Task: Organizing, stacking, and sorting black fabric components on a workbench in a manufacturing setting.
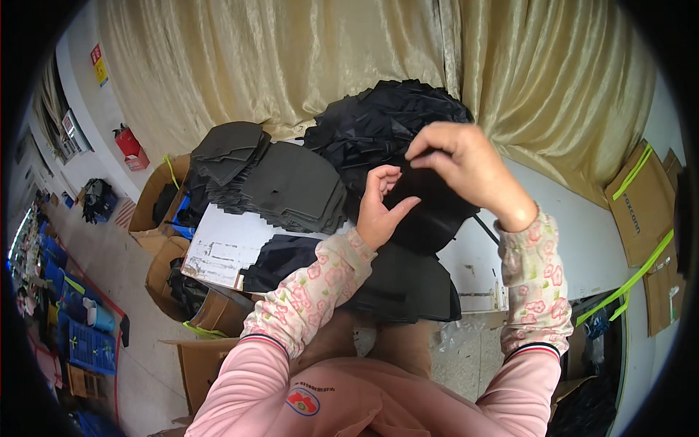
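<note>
My right hand (462, 166) is raised over the table with thumb and forefinger pinched together. Whatever is between those fingertips is too small or dark to make out. Lower and to the left, my left hand (380, 211) has its thumb apart from its curled fingers, and nothing shows in it. Beneath both hands lies a smooth black fabric piece (433, 226). Behind it rises a large heap of folded black fabric pieces (393, 109). Stacks of dark grey shaped foam-like sheets (295, 182) stand left of my left hand. A flat dark panel (408, 288) overhangs the table's near edge.
The white table (218, 240) backs onto gold curtains (291, 58). Open cardboard boxes (159, 193) with black material stand at its left end. At the right, flattened cardboard (633, 211) with green straps leans against the wall. Blue crates (91, 342) line the far left floor.
</note>
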Action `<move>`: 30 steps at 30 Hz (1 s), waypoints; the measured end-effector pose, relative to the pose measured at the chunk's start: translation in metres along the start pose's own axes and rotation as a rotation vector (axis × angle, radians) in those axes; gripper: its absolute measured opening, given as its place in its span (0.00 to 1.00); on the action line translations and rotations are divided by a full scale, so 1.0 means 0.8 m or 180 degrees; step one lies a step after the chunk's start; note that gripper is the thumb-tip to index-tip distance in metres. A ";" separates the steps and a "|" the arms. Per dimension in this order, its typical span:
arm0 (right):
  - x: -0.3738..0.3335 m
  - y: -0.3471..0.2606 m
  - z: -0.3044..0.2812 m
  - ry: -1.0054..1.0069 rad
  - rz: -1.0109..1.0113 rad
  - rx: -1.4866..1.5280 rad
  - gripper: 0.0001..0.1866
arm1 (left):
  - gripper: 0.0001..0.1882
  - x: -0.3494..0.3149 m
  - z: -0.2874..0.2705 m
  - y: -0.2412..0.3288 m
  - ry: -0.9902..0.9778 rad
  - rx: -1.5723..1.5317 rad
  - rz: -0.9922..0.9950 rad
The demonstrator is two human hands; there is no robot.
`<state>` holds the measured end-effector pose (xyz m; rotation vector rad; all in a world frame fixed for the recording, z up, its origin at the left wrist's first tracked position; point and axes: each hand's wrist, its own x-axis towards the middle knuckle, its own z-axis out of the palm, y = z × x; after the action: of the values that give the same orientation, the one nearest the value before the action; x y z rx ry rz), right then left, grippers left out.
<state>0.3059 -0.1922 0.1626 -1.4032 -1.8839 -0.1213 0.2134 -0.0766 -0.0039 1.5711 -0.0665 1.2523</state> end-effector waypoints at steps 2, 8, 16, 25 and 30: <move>0.011 -0.028 -0.020 0.0154 -0.0184 -0.0020 0.07 | 0.21 0.000 -0.003 0.005 -0.0058 -0.0383 -0.0174; 0.031 -0.071 -0.101 0.1179 -0.0603 0.0166 0.07 | 0.10 -0.025 -0.019 -0.019 -0.0717 -0.0123 -0.1027; 0.006 -0.001 -0.164 0.1393 0.0296 0.0062 0.07 | 0.17 -0.047 -0.096 0.001 -0.1297 -0.0424 -0.1931; -0.108 0.138 -0.093 0.1057 0.1731 0.1498 0.06 | 0.13 -0.066 -0.265 0.028 -0.1789 0.1080 -0.2235; -0.141 0.151 -0.039 0.0579 0.1719 0.1861 0.05 | 0.13 -0.082 -0.326 0.055 -0.0887 0.3396 -0.0718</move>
<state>0.4357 -0.2487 0.0716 -1.3658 -1.1966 0.5099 -0.0155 0.0621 -0.0546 2.5585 0.6872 0.8924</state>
